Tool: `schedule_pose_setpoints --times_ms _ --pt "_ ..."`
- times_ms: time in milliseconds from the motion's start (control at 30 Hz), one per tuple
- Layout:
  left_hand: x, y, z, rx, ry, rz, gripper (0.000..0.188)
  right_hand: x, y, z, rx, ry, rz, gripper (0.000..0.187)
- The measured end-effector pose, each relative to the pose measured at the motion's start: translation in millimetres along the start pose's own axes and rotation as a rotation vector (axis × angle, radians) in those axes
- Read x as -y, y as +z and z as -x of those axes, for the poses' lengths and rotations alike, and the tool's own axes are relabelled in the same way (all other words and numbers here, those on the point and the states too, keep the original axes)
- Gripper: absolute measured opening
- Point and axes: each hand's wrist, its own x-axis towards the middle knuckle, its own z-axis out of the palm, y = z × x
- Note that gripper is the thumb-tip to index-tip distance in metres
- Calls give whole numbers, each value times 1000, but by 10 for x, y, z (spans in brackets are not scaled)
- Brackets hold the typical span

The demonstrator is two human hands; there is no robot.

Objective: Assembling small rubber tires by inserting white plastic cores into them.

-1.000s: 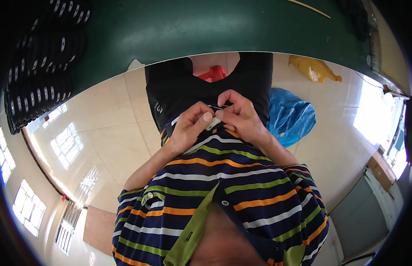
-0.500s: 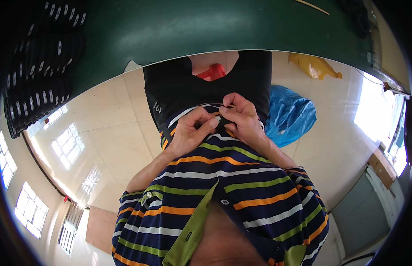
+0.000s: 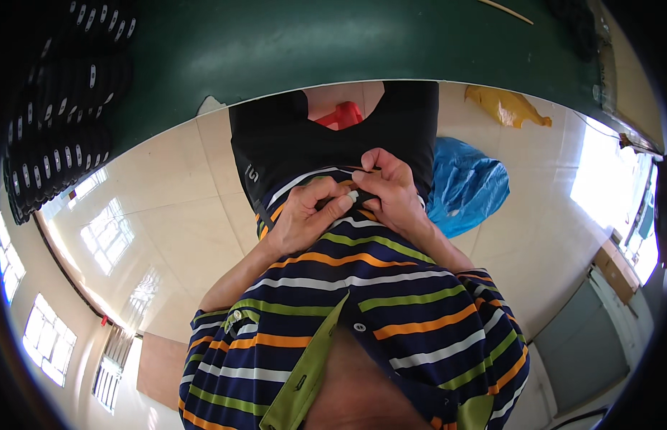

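Fingers hide most of a small white piece above the lap

In the head view, a small white piece sits mid-frame between the two hands, over the striped shirt. The left hand pinches at it, thumb tip against its edge; the right hand is bent in close beside it, fingers curled, and I cannot tell what they grip.

Across the top runs a dark green table, its pale front edge cutting over the black trousers. Black folded items with white tags are piled at the upper left, and a thin wooden stick lies near the top edge, right of centre.

Between the legs, a red object shows partly. Right of centre, a crumpled blue bag lies on the floor next to the right leg, a yellow bag above it near the table edge. A cardboard box and a grey panel stand at lower right; a brown board is at lower left.
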Motion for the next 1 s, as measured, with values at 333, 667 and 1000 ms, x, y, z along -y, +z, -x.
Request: schedule_pose_setpoints --times_ms 333,667,1000 --pt "144 26 6 56 -189 434 18 66 -44 -12 178 -62 230 24" --pt "-42 28 -125 162 -220 502 34 50 -57 39 160 -70 189 22" --pt "10 -16 -96 195 -233 524 37 -118 -88 4 80 -128 66 21"
